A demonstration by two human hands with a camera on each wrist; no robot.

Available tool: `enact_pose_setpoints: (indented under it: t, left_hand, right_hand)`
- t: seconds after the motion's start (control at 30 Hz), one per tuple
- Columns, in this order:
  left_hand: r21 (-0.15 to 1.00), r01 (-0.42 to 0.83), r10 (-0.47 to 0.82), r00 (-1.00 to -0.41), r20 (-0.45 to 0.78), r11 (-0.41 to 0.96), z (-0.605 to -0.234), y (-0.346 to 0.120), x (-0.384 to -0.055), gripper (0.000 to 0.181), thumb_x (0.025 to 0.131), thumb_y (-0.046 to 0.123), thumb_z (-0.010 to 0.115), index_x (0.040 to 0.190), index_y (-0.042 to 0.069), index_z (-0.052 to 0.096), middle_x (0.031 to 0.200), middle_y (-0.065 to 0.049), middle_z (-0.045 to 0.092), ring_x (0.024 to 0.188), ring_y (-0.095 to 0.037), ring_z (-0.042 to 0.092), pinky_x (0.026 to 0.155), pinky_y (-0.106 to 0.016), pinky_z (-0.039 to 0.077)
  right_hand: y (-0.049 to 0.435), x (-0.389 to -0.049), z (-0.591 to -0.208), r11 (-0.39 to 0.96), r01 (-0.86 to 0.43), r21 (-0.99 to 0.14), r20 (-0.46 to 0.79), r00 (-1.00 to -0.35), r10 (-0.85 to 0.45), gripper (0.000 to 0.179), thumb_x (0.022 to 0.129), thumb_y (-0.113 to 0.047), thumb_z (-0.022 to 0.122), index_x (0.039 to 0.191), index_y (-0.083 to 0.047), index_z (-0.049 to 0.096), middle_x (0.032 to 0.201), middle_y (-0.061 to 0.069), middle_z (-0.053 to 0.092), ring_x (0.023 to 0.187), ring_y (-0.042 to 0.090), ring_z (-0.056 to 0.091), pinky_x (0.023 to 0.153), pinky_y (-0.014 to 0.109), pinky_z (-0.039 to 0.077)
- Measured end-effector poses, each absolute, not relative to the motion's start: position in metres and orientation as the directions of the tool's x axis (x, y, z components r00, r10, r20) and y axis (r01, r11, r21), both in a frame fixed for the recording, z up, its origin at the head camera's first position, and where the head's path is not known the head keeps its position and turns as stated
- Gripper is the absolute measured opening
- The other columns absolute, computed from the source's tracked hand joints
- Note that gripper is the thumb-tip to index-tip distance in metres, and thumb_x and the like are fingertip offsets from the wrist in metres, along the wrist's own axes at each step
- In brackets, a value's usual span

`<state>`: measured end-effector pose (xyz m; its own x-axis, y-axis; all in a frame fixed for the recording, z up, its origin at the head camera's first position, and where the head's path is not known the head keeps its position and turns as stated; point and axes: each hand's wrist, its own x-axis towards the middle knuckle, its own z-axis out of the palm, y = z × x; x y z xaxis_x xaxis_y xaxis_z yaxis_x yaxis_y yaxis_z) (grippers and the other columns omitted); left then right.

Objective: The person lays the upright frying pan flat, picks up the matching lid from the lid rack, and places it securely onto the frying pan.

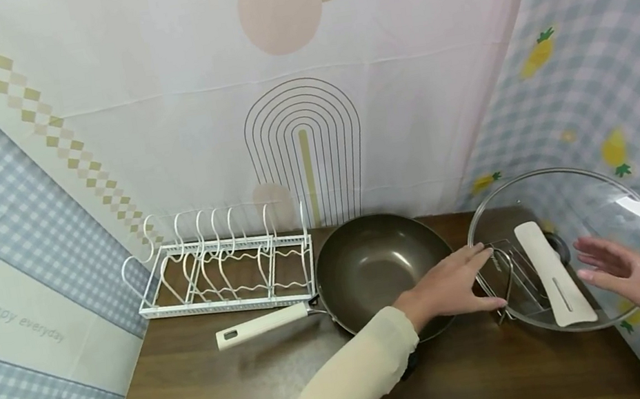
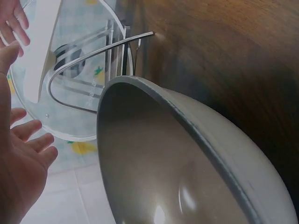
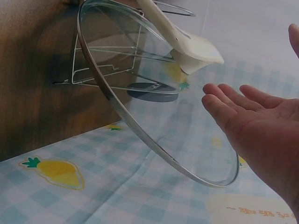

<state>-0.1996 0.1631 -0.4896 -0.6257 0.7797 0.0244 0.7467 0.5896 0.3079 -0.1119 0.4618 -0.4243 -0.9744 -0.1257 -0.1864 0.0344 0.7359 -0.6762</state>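
Note:
In the head view, a round glass lid (image 1: 596, 218) with a metal rim leans back in a wire stand (image 1: 510, 274) at the right. Across its front lies a long white slotted piece (image 1: 554, 274), with a dark round part (image 1: 557, 248) beside it. My left hand (image 1: 453, 283) hovers over the right side of a dark wok (image 1: 369, 268), fingers spread near the wire stand; the left wrist view shows a gap between them. To the right of the white piece is my right hand (image 1: 636, 275), palm turned inward and fingers extended. It holds nothing and stands apart from the lid (image 3: 163, 158).
A white wire rack (image 1: 236, 303) with upright hoops stands at the back left. The wok's cream handle (image 1: 264, 325) points left in front of it. Printed cloths (image 1: 192, 143) hang behind and on both sides of the brown wooden table (image 1: 213, 398).

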Motion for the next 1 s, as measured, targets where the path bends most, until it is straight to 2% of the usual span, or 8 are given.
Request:
enact_pose_setpoints:
  t: [0.2,0.43,0.7,0.97,1.0]
  left_hand:
    - [0.242,0.762,0.787,-0.617,-0.014,0.601,-0.487,0.174,-0.200,0.098,0.092,0.078,0.049,0.166,0.025,0.014,0.173,0.002,0.016,0.159,-0.016,0.022,0.127,-0.024,0.021]
    - [0.146,0.794,0.805,-0.591,-0.047,0.591,-0.492,0.186,-0.202,0.100,0.092,0.080,0.045,0.167,0.025,0.008,0.174,0.001,0.011,0.160,-0.019,0.018,0.129,-0.029,0.021]
    - [0.008,0.816,0.814,-0.575,-0.087,0.577,-0.493,0.196,-0.202,0.106,0.090,0.084,0.041,0.166,0.026,-0.004,0.175,0.001,-0.002,0.162,-0.015,0.005,0.130,-0.030,0.016]
    - [-0.078,0.826,0.817,-0.564,-0.121,0.558,-0.493,0.205,-0.203,0.112,0.086,0.089,0.039,0.165,0.027,-0.010,0.175,0.001,-0.010,0.162,-0.016,-0.003,0.131,-0.032,0.014]
    - [-0.079,0.826,0.816,-0.564,-0.129,0.559,-0.492,0.205,-0.203,0.112,0.085,0.090,0.039,0.165,0.028,-0.010,0.174,0.002,-0.011,0.162,-0.016,-0.004,0.131,-0.031,0.013]
  right_hand:
    - [0.465,-0.110,-0.426,0.731,0.049,-0.680,-0.202,-0.972,-0.123,0.080,0.108,-0.030,0.055,0.161,0.007,0.009,0.157,0.043,0.026,0.103,-0.034,0.032,0.077,0.002,0.041]
    - [0.470,-0.109,-0.429,0.716,0.058,-0.695,-0.219,-0.966,-0.134,0.078,0.108,-0.029,0.055,0.161,0.008,0.010,0.157,0.043,0.026,0.105,-0.034,0.034,0.078,0.004,0.043]
    - [0.474,-0.112,-0.427,0.713,0.083,-0.696,-0.272,-0.950,-0.155,0.076,0.111,-0.032,0.049,0.161,0.008,0.007,0.160,0.040,0.024,0.106,-0.033,0.035,0.078,0.007,0.045]
    - [0.475,-0.114,-0.426,0.710,0.102,-0.696,-0.307,-0.937,-0.166,0.072,0.112,-0.037,0.042,0.162,0.006,0.011,0.161,0.036,0.029,0.108,-0.029,0.039,0.078,0.013,0.047]
    - [0.475,-0.115,-0.426,0.689,0.109,-0.717,-0.308,-0.935,-0.173,0.071,0.112,-0.035,0.041,0.161,0.007,0.010,0.161,0.030,0.033,0.109,-0.028,0.041,0.080,0.013,0.049]
